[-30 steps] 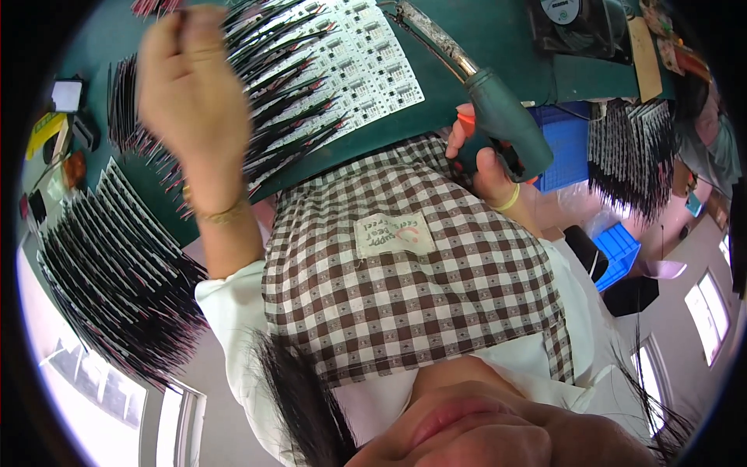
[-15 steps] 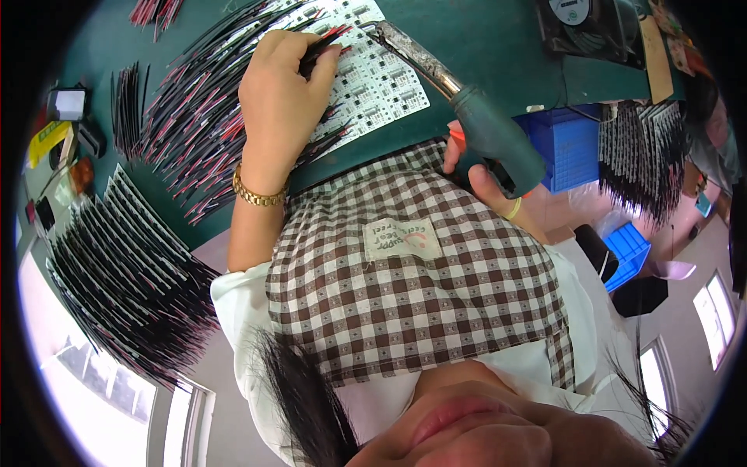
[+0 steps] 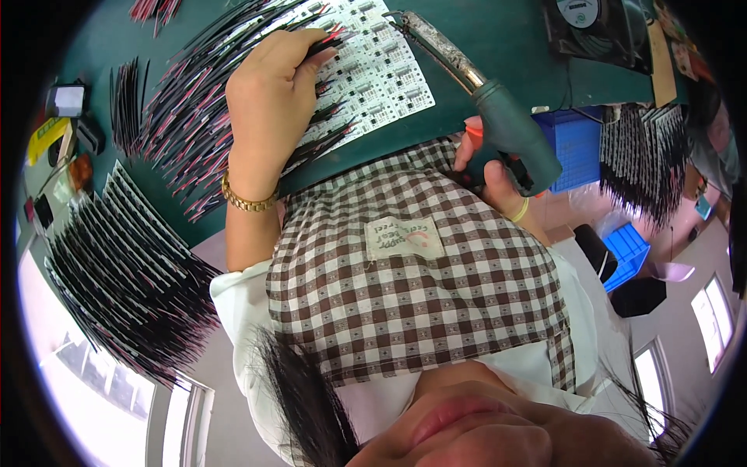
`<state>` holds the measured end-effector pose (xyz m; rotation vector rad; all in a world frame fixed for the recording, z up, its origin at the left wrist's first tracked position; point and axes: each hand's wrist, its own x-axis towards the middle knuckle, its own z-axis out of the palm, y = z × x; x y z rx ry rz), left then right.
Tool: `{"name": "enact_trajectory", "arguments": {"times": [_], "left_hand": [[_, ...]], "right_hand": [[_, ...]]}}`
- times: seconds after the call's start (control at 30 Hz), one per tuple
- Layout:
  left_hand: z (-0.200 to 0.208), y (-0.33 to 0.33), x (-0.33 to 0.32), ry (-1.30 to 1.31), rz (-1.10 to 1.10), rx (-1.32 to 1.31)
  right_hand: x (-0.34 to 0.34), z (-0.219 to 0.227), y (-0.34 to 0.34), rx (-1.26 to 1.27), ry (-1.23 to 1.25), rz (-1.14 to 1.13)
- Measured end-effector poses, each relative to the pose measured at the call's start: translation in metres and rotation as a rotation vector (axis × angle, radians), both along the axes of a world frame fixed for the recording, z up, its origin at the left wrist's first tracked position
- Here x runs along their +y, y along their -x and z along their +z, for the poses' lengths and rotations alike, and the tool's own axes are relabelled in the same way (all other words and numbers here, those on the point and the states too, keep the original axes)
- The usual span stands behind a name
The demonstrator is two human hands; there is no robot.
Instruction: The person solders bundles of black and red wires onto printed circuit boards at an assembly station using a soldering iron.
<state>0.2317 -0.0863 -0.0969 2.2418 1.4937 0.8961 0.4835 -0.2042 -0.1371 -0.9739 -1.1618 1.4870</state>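
Observation:
My left hand (image 3: 276,82) is over the near-left part of a white circuit board panel (image 3: 389,78), its thumb and fingers pinched on a wire (image 3: 333,36) with a red tip. Many black and red wires (image 3: 194,117) fan out leftward from the panel, some of them under my left hand. My right hand (image 3: 490,167) grips a soldering gun (image 3: 510,128) with a dark green body and an orange-red trigger. Its metal barrel points up and left, and the tip stands just off the panel's upper right edge. Part of my right hand is hidden behind the gun.
On the green table (image 3: 498,47), a small wire bundle (image 3: 128,109) lies at left. A large stack of wired boards (image 3: 124,272) sits at lower left, another (image 3: 642,156) at right. A blue crate (image 3: 572,148) stands beside the table; a black spool (image 3: 595,31) lies far right.
The soldering gun has moved right, with its tip drawn away from the wire ends and off the panel. My left hand has shifted slightly left, still pinching.

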Motion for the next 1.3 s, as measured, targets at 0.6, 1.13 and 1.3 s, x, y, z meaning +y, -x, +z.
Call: {"name": "enact_trajectory", "arguments": {"times": [0.6, 1.13, 1.3], "left_hand": [[-0.01, -0.001, -0.011, 0.277, 0.18, 0.039], [-0.014, -0.007, -0.006, 0.344, 0.174, 0.055], [-0.005, -0.007, 0.0, 0.366, 0.15, 0.118]], "right_hand": [[-0.023, -0.016, 0.005, -0.24, 0.227, 0.131], [-0.01, -0.01, 0.009, -0.009, 0.13, 0.117], [-0.01, -0.001, 0.013, 0.017, 0.137, 0.01]]}}
